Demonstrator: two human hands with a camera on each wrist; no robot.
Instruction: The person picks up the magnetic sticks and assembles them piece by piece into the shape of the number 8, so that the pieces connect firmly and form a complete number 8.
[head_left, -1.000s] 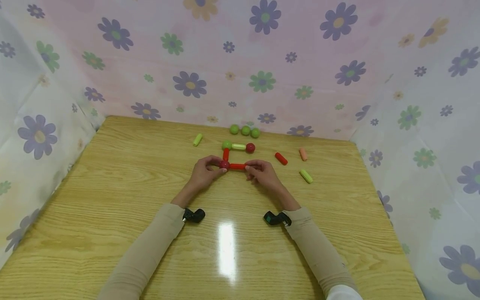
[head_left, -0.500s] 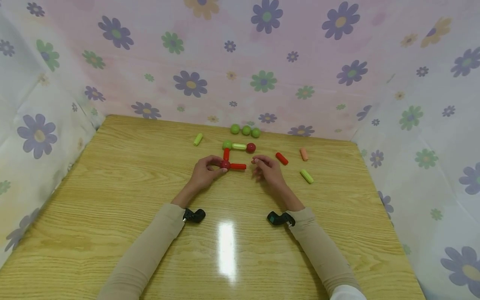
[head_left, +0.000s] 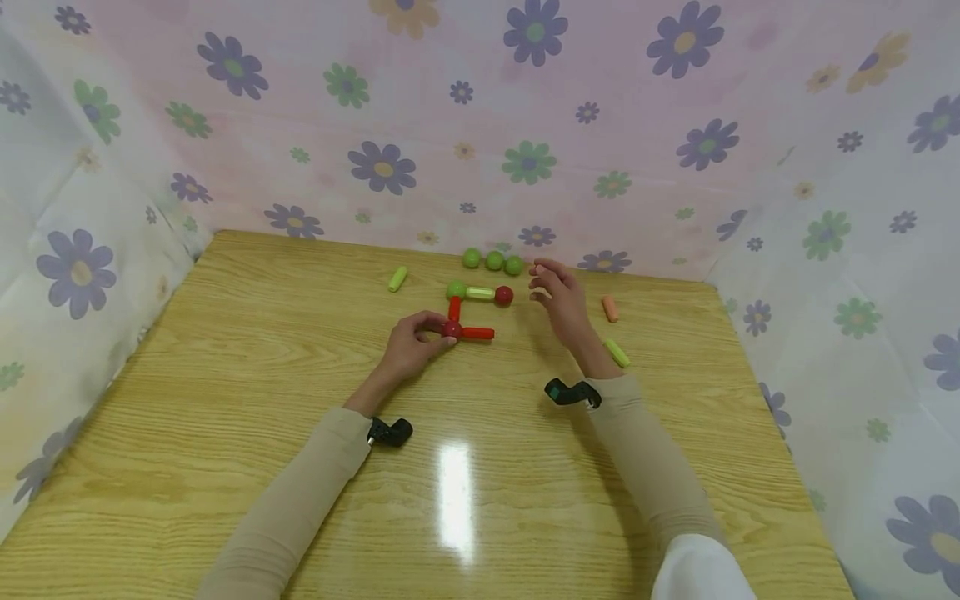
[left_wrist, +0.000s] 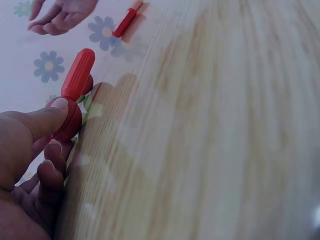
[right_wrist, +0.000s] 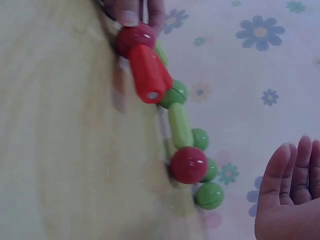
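pinching red ball at wooden table, left hand; right hand loosely spread, flowered cloth behind

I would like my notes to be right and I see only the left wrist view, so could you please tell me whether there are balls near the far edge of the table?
Observer: Yes, three green balls sit in a row near the far edge of the table.
Operator: Thank you. Besides the red stick I can see, what joins the red ball in the left hand?
Observer: In the head view, a second red stick runs from it to another green ball.
Operator: And what is nearest the right hand's fingertips?
Observer: In the head view, the rightmost ball of that row, with a gap between them.
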